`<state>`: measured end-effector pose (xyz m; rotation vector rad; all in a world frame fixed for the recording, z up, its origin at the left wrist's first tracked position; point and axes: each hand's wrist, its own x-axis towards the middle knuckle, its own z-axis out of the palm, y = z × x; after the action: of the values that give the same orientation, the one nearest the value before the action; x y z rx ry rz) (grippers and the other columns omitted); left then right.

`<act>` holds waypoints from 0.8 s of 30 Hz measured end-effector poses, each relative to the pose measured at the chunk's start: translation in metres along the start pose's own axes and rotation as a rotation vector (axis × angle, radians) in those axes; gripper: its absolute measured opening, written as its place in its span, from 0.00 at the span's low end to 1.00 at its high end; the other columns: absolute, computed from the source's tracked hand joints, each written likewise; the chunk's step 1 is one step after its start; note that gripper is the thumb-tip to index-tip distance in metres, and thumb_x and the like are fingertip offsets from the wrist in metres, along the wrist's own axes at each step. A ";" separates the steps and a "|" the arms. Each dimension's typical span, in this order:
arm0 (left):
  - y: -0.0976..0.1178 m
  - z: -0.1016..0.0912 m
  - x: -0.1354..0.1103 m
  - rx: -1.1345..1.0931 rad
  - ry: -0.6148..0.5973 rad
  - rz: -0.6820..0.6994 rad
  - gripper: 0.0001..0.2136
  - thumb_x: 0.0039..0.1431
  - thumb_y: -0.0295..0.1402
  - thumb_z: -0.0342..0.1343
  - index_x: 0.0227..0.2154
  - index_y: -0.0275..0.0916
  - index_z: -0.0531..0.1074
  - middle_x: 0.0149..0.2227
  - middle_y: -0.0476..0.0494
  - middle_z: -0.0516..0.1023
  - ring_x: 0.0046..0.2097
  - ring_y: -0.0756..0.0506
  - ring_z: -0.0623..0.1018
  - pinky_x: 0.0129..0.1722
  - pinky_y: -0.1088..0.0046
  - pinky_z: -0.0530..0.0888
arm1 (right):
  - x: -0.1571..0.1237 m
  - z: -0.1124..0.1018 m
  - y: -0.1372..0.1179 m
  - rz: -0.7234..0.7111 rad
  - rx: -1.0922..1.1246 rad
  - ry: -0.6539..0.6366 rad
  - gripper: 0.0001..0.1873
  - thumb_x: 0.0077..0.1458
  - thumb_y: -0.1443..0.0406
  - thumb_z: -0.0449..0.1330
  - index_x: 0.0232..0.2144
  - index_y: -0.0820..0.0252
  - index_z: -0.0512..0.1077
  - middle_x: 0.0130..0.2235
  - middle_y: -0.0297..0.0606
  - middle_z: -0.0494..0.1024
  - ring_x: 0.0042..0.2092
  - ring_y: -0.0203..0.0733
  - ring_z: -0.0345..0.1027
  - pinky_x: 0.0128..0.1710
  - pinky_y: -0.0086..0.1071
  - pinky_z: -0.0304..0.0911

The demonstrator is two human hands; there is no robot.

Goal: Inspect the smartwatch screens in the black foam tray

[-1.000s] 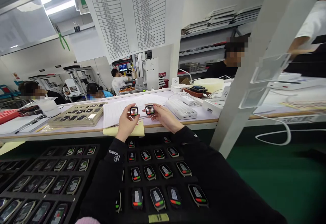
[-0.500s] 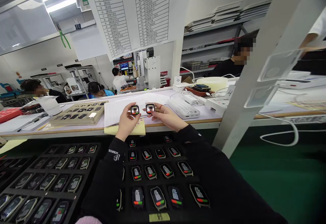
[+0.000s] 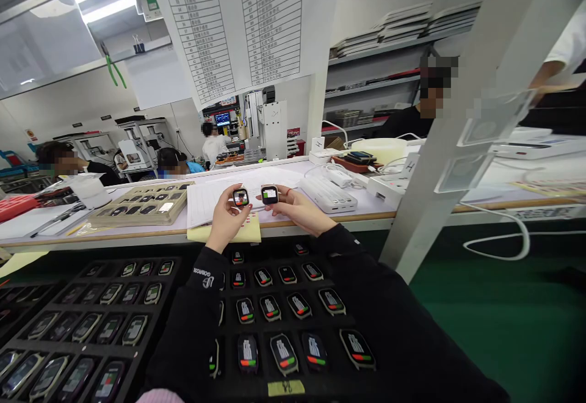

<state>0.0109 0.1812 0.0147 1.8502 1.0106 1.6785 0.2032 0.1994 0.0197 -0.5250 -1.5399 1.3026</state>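
Between its thumb and fingers my left hand (image 3: 227,220) holds a smartwatch (image 3: 240,198) without a strap, its lit screen facing me. A second strapless smartwatch (image 3: 269,195) is pinched in my right hand (image 3: 300,209), a little to the right at the same height; its screen shows a white patch. Both hands are raised over the near edge of the bench. Below my forearms lies a black foam tray (image 3: 256,384) with rows of more smartwatches, many showing red and green bars. My sleeves hide parts of this tray.
A second black tray (image 3: 141,354) of watches lies at the left. On the bench (image 3: 284,232) are paper sheets (image 3: 201,201), a beige tray (image 3: 176,210) of watch parts, a white power bank (image 3: 329,198) and cables. A metal post (image 3: 425,195) rises at the right. Other people sit beyond.
The right watch's screen has changed from a colourful picture to a dark one with a white patch. Both hands stay in nearly the same place.
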 end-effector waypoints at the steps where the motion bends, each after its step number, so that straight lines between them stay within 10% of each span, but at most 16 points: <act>1: 0.000 -0.001 0.001 -0.021 -0.001 -0.007 0.25 0.49 0.32 0.63 0.52 0.42 0.66 0.43 0.43 0.72 0.31 0.53 0.71 0.25 0.80 0.68 | 0.001 0.000 0.001 0.005 -0.001 0.007 0.26 0.46 0.66 0.65 0.49 0.61 0.66 0.45 0.42 0.77 0.37 0.38 0.71 0.32 0.27 0.63; 24: 0.041 -0.015 -0.027 -0.046 -0.004 -0.009 0.25 0.50 0.31 0.62 0.52 0.42 0.65 0.45 0.43 0.71 0.35 0.51 0.72 0.29 0.79 0.70 | 0.004 0.002 0.002 0.021 0.050 0.085 0.22 0.41 0.68 0.64 0.42 0.63 0.68 0.41 0.43 0.78 0.32 0.36 0.69 0.30 0.26 0.63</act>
<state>0.0057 0.1327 0.0304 1.8164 0.9697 1.6781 0.1990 0.2025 0.0201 -0.5590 -1.4321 1.3147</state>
